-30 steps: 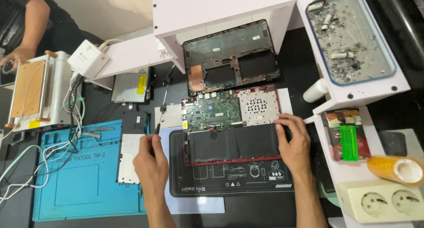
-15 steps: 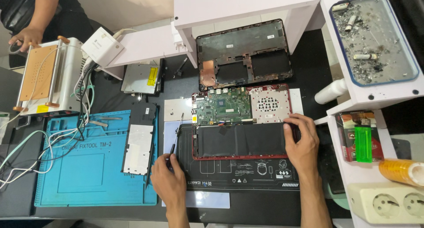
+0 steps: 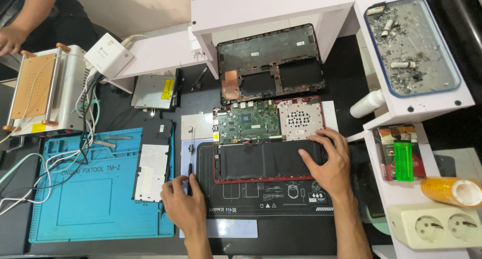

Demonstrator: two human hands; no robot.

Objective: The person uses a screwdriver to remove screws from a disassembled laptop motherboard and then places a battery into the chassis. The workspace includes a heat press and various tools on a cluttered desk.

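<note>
A: Where is the right hand (image 3: 329,163)?

B: It lies flat on the right end of the black battery (image 3: 266,158) inside the opened laptop (image 3: 268,138). The fingers are spread apart and press on top — they are not closed around anything.

A: And the left hand (image 3: 183,201)?

B: It is at the left edge of the black work mat (image 3: 271,199), beside the laptop. The fingers are closed around the dark handle of a screwdriver (image 3: 190,161). The thin shaft points away from the person, along the left side of the laptop.

A: How does the laptop lie?

B: It lies open on the black mat, in the middle of the desk, bottom side up. The green circuit board (image 3: 248,122) and the round fan grille (image 3: 299,119) are in the far half, the battery in the near half.

A: What is around it?

B: The removed bottom cover (image 3: 271,63) lies behind it, under a white shelf (image 3: 271,8). On the left is a blue repair mat (image 3: 80,193) with a flat black and silver part (image 3: 153,158) on its right edge. On the right — a green lighter (image 3: 403,161), a roll of yellow tape (image 3: 452,188) and a socket strip (image 3: 437,226). Another person's hand (image 3: 10,38) is at the far left corner.
</note>
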